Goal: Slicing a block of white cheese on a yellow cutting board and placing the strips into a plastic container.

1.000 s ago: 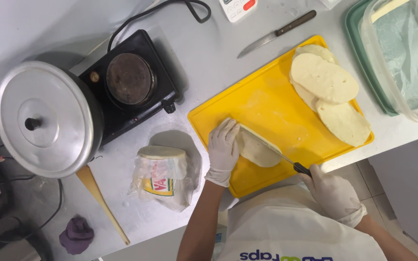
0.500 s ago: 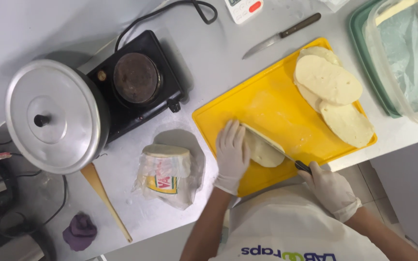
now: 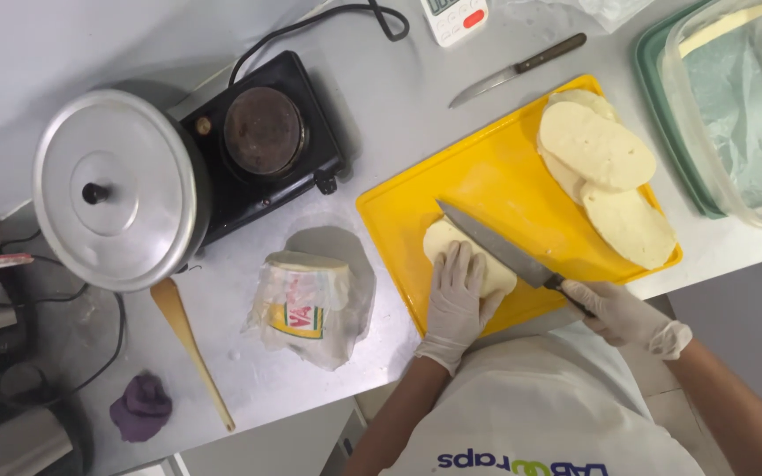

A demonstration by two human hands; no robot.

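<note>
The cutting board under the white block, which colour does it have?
The cutting board is bright yellow, plain, with no pattern. The head view shows it best.
</note>
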